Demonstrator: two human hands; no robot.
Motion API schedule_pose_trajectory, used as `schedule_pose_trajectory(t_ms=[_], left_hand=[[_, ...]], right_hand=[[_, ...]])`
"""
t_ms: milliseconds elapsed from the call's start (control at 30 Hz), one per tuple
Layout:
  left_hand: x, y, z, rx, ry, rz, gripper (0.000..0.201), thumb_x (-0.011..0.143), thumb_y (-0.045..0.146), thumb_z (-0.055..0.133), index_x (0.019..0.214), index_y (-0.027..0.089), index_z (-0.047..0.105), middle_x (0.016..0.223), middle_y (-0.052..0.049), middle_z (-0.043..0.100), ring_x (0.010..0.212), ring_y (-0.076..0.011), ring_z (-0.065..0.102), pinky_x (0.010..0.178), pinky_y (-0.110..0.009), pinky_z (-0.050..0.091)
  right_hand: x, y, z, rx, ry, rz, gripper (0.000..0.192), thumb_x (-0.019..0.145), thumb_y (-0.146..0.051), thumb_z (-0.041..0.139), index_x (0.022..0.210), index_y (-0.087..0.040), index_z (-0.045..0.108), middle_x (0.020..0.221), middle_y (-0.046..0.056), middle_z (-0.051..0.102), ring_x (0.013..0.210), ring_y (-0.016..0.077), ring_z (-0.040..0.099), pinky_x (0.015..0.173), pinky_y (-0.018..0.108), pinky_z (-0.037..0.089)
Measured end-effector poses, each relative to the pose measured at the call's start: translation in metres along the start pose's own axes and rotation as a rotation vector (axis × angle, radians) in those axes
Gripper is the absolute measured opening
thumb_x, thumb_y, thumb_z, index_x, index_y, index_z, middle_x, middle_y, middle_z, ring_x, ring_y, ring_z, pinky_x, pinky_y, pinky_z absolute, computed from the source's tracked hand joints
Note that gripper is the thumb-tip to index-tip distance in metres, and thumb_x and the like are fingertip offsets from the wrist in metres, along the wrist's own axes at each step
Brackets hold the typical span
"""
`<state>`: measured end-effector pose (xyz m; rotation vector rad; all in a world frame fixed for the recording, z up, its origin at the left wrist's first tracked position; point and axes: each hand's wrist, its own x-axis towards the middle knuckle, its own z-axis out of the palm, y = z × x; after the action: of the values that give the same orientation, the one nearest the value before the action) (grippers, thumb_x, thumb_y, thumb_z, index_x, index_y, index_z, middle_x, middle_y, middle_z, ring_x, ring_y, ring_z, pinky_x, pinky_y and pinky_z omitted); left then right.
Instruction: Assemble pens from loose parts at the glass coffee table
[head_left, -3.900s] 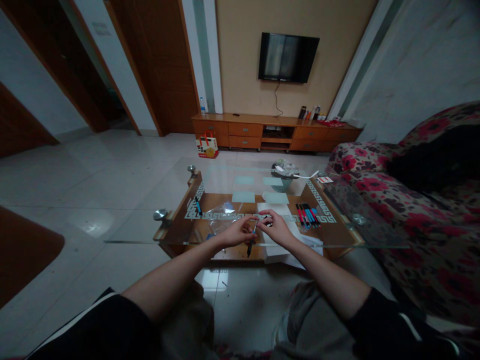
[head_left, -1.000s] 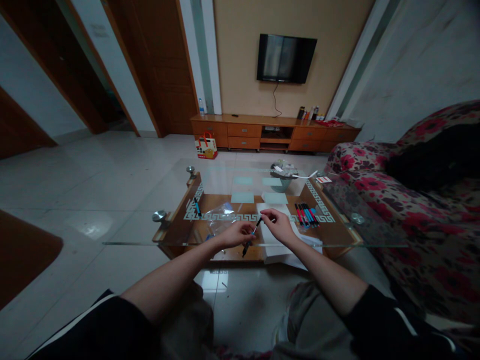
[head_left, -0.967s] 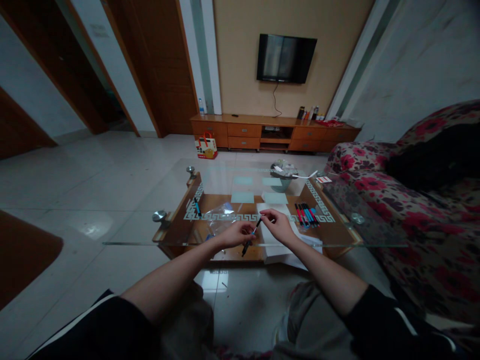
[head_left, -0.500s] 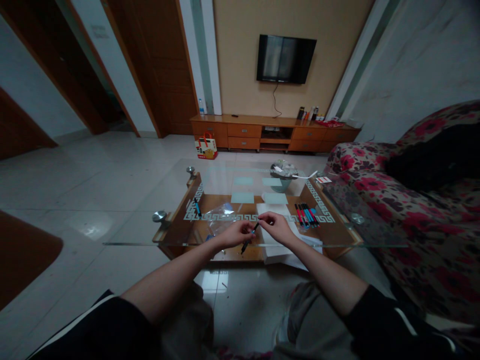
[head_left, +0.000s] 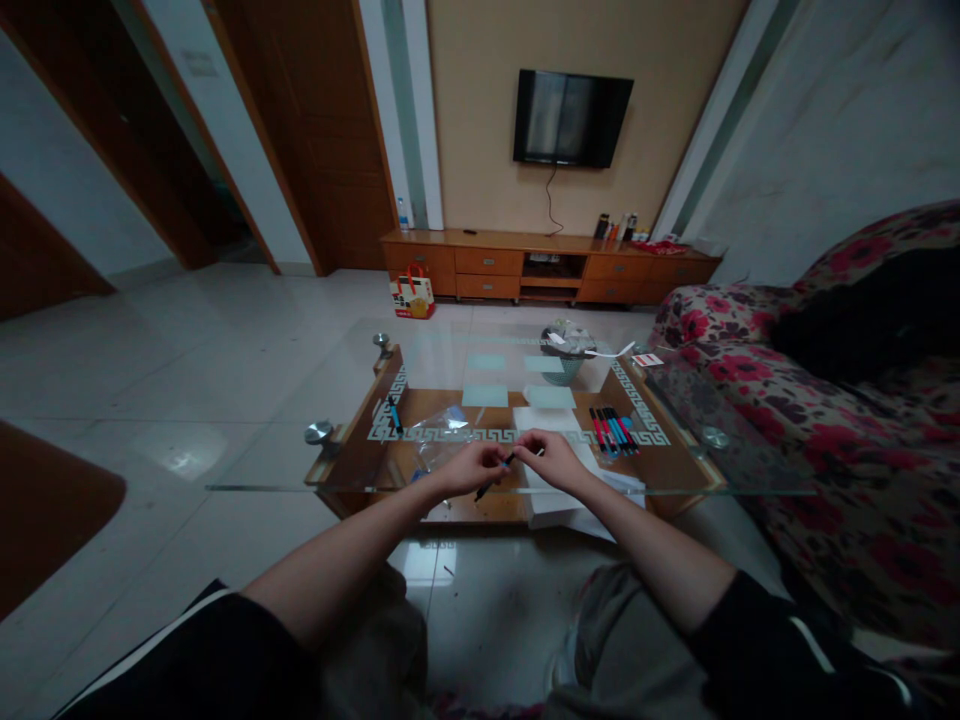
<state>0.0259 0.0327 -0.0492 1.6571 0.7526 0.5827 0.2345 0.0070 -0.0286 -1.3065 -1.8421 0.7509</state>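
Above the front of the glass table, my left hand (head_left: 478, 468) is closed around a dark pen (head_left: 484, 490) with a bit of blue on it. The pen slants, its lower end pointing down toward me. At its upper end the fingertips of my right hand (head_left: 553, 462) are pinched together, almost meeting the left fingers. A small dark bit shows by the right fingers, too small to name. To the right lies a row of several red, blue and black pens (head_left: 613, 430). Another blue and black pen (head_left: 394, 414) lies at the left.
The glass table (head_left: 277, 470) has a clear plastic bag (head_left: 442, 430), a white box (head_left: 546, 508) and papers (head_left: 600, 520) around my hands. A basket (head_left: 564, 368) stands toward the back right. Beyond are a TV cabinet (head_left: 487, 270) and a flowered sofa (head_left: 750, 350).
The pen has tipped flatter, and its lower end has shifted slightly left and up. My right fingertips have lowered a little along with its upper end.
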Motion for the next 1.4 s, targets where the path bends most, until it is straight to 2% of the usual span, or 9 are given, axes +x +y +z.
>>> schedule_pose_trajectory(t_ms=[333,833,1067,1233,1400], left_hand=[[-0.0005,0.001,0.0011,0.012,-0.015,-0.006,0.027,0.077,0.036,0.072,0.089,0.013,0.065,0.067,-0.001,0.064,0.06,-0.0125,0.06,0.057,-0.022,0.045],[-0.0024,0.0046,0.0008,0.04,-0.026,-0.033,0.03,0.074,0.039,0.074,0.086,0.013,0.066,0.065,0.0,0.062,0.057,-0.0109,0.057,0.056,-0.022,0.044],[-0.0013,0.0025,-0.0015,0.092,0.02,0.002,0.032,0.074,0.039,0.075,0.09,0.013,0.067,0.067,0.0,0.062,0.06,-0.0114,0.055,0.057,-0.022,0.041],[-0.002,0.0035,-0.0033,0.079,-0.007,0.057,0.029,0.082,0.04,0.068,0.09,0.012,0.069,0.073,-0.002,0.065,0.065,-0.0126,0.056,0.062,-0.023,0.042],[-0.0036,0.0085,-0.0054,0.158,-0.007,0.069,0.031,0.087,0.042,0.062,0.09,0.012,0.072,0.076,-0.003,0.067,0.067,-0.0133,0.058,0.063,-0.023,0.043]], right_hand=[[-0.0006,0.0021,-0.0007,-0.089,-0.005,-0.005,0.025,0.087,-0.041,0.063,0.074,-0.019,0.066,0.069,0.001,0.067,0.064,0.0155,0.059,0.06,0.025,0.042],[-0.0014,-0.0025,-0.0038,-0.243,-0.098,0.007,0.031,0.092,-0.044,0.058,0.075,-0.018,0.06,0.064,-0.001,0.06,0.06,0.0131,0.053,0.056,0.023,0.032],[-0.0007,-0.0009,-0.0032,-0.233,-0.11,0.015,0.033,0.093,-0.043,0.056,0.073,-0.017,0.064,0.064,0.0,0.061,0.061,0.0133,0.054,0.056,0.024,0.032],[0.0001,0.0009,-0.0033,-0.137,-0.131,0.009,0.033,0.092,-0.041,0.058,0.071,-0.017,0.067,0.066,0.001,0.065,0.064,0.0138,0.056,0.061,0.024,0.037],[0.0001,0.0038,-0.0035,-0.068,-0.11,-0.013,0.029,0.09,-0.04,0.061,0.073,-0.017,0.069,0.07,0.002,0.068,0.068,0.0152,0.06,0.066,0.025,0.042]])
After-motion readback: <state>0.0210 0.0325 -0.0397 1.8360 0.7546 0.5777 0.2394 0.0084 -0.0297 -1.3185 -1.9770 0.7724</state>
